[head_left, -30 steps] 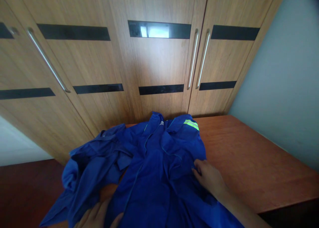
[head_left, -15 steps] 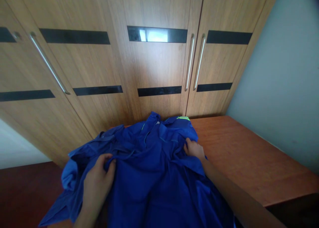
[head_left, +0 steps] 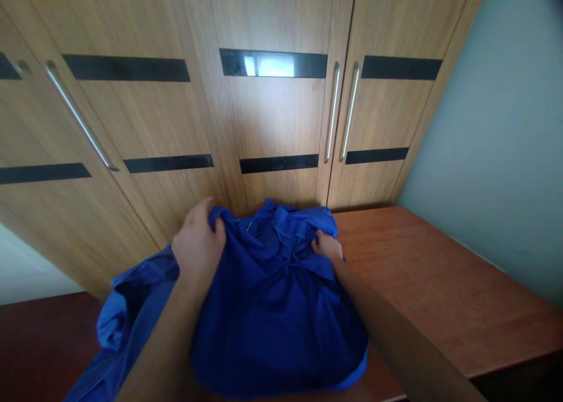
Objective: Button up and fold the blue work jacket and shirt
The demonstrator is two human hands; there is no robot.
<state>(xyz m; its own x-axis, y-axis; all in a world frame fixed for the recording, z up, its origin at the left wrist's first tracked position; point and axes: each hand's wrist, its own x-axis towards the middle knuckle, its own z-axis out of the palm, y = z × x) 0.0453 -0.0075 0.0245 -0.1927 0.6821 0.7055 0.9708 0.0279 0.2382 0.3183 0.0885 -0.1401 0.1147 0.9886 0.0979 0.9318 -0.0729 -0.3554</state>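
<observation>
A blue jacket (head_left: 281, 308) with a collar and thin light-green trim lies bunched on the reddish-brown wooden surface. My left hand (head_left: 200, 238) is closed on its cloth at the left and holds that part raised near the cupboard doors. At the right, my right hand (head_left: 328, 247) grips a gathered fold of the same garment. Creases run across the cloth between both hands. One sleeve (head_left: 114, 320) hangs toward the lower left, with its opening showing. The collar area at the back is partly covered by the lifted cloth.
Behind the jacket stands a wooden cupboard (head_left: 281, 115) with black strips and metal bar handles (head_left: 333, 112). The reddish wooden surface (head_left: 422, 273) extends to the right, up to a pale wall (head_left: 497, 156). A dark red floor (head_left: 39, 337) shows at the lower left.
My left hand has moved up and away from me, lifting the cloth. The jacket's near edge has drawn up off the front. My right hand has shifted slightly left and forward.
</observation>
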